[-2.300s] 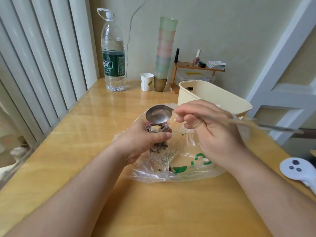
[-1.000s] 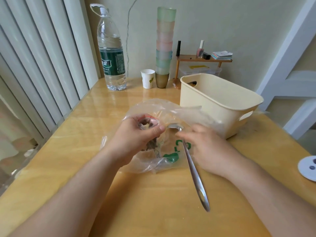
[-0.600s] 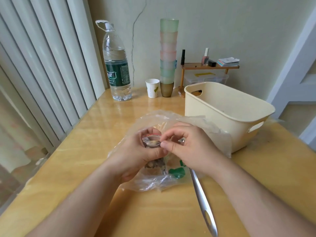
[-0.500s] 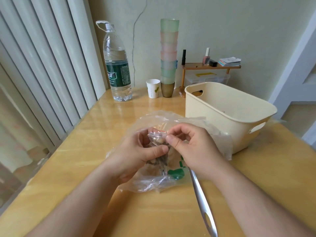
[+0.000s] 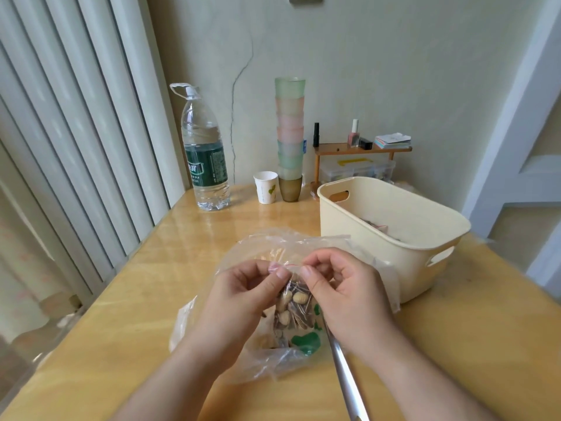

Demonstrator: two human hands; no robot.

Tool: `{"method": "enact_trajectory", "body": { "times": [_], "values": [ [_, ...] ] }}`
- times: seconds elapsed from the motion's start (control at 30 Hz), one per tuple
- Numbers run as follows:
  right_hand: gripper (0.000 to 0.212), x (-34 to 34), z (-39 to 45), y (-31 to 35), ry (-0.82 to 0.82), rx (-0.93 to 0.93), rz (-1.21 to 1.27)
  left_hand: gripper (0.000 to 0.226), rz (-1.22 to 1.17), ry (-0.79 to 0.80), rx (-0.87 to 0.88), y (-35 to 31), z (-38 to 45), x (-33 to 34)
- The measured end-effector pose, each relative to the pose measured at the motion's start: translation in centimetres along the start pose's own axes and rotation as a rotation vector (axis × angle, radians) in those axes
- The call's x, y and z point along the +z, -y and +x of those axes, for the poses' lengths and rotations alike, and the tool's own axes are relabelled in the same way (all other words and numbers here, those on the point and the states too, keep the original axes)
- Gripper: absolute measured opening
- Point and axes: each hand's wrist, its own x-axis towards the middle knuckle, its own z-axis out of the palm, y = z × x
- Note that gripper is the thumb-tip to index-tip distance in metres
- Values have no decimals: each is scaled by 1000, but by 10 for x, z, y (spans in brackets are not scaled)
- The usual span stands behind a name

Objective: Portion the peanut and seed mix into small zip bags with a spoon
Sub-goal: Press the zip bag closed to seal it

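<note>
At table centre, the left hand point(image 5: 239, 291) and right hand point(image 5: 343, 287) pinch a filled small zip bag point(image 5: 291, 308) by its top to seal it, the cream basket point(image 5: 391, 235) waiting at two o'clock.

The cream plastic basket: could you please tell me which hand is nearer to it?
Right. The right hand is just beside the cream plastic basket; the left hand is farther away.
</note>
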Motion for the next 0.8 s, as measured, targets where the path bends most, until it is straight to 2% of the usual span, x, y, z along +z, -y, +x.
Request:
{"method": "enact_trajectory", "body": {
  "times": [0.17, 0.33, 0.5, 0.8],
  "values": [
    [28, -3, 4, -5, 79, 162, 167, 15, -102, -99, 48, 2, -3, 7],
    [10, 1, 2, -5, 106, 259, 228, 16, -131, -108, 40, 0, -6, 12],
    [9, 2, 1, -5, 97, 219, 235, 24, -81, -90, 2, -1, -6, 13],
    [17, 3, 1, -5, 65, 208, 256, 23, -232, -15, -139, 1, -3, 7]
  ]
}}
